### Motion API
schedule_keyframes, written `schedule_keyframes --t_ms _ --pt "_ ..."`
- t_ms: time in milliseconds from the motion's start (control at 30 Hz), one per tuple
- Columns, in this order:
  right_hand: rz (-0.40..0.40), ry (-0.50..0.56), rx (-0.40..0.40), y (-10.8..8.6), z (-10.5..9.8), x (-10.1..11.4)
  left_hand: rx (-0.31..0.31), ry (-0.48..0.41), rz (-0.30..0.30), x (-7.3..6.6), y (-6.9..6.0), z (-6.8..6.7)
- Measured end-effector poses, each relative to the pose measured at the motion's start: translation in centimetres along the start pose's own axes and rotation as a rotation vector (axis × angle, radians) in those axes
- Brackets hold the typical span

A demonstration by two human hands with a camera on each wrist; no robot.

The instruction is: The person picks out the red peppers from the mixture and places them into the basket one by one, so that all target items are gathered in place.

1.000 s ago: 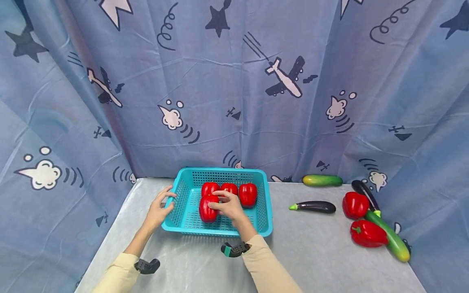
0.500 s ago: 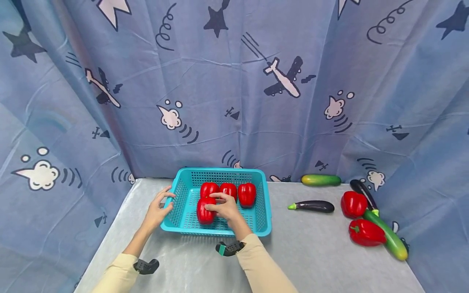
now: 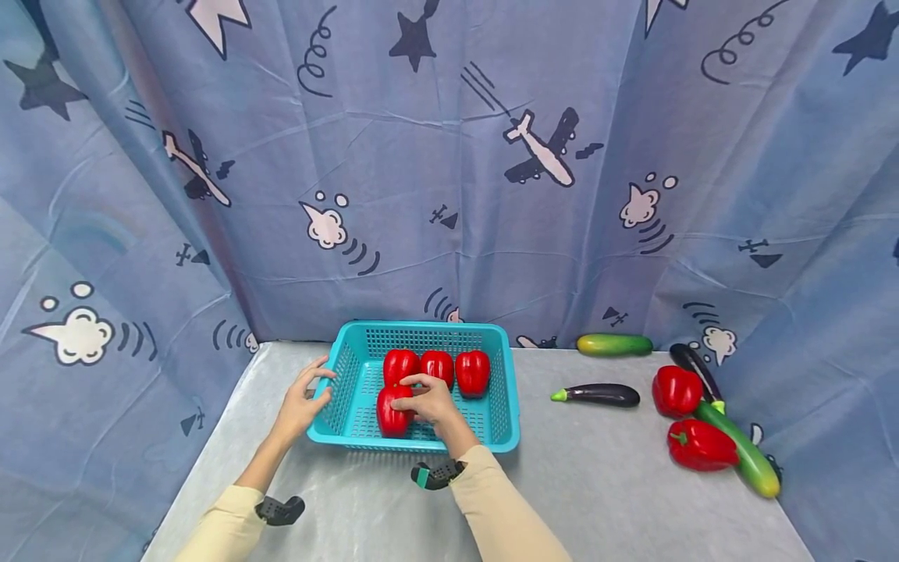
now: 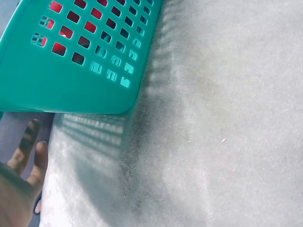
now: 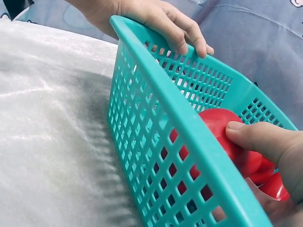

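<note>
Turquoise perforated basket (image 3: 351, 443), head view, is set on a grey bench (image 3: 351, 499) before a blue patterned curtain (image 3: 421, 156). Inside it, toward the front and left of centre, a red pepper (image 3: 390, 414) is grasped between the thumb and fingers of the right hand (image 3: 435, 404); whether its underside is borne by the basket floor cannot be told. Behind it, a left pepper (image 3: 401, 365), a middle pepper (image 3: 437, 364) and a right pepper (image 3: 474, 373) are ranged in a row. The left hand (image 3: 298, 406) is placed at the left rim, its fingers relaxed and its thumb parted from them. Outside, a dark aubergine (image 3: 604, 395) is laid nearest the basket, with a short cucumber (image 3: 614, 345) by the curtain; farther right, an upper pepper (image 3: 677, 391), a lower pepper (image 3: 702, 446), a second aubergine (image 3: 694, 368) and a long cucumber (image 3: 747, 460) are closely grouped. Left wrist view: red is seen through the perforations of the basket wall; at lower left, spread fingers (image 4: 41, 153) are partly shown. Right wrist view: the right thumb is pressed against the grasped pepper, while the left hand's fingers are draped over the far rim.
</note>
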State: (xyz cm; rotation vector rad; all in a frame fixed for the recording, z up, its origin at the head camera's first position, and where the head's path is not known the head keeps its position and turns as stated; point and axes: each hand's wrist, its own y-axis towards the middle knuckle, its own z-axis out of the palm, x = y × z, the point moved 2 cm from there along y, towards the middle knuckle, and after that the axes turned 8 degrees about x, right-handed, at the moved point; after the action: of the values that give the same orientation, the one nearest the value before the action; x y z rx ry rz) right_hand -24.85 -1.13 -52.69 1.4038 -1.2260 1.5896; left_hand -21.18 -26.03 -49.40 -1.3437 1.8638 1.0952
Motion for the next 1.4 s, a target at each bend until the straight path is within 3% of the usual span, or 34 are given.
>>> schedule_keyframes --t_ms 333,900,1000,1233,1300,1400 --pt "0.022 -0.016 0.005 0.0 0.2 -0.1 -0.011 -0.021 0.015 -0.1 0.0 0.0" --pt "0.04 -0.011 0.011 0.0 0.6 -0.1 -0.005 -0.001 -0.016 -0.3 0.0 0.0" --pt "0.042 0.0 0.014 0.1 0.6 -0.1 -0.009 -0.008 -0.004 0.2 0.1 0.1" --pt "0.028 0.021 0.025 0.1 0.2 0.0 -0.028 -0.011 -0.012 4.2 0.7 0.6" --pt "0.025 0.005 0.03 0.0 0.1 0.0 -0.027 -0.014 -0.012 4.2 0.6 0.6" --pt "0.023 -0.013 0.042 0.0 -0.3 0.2 -0.025 -0.028 0.002 3.0 0.4 0.5"
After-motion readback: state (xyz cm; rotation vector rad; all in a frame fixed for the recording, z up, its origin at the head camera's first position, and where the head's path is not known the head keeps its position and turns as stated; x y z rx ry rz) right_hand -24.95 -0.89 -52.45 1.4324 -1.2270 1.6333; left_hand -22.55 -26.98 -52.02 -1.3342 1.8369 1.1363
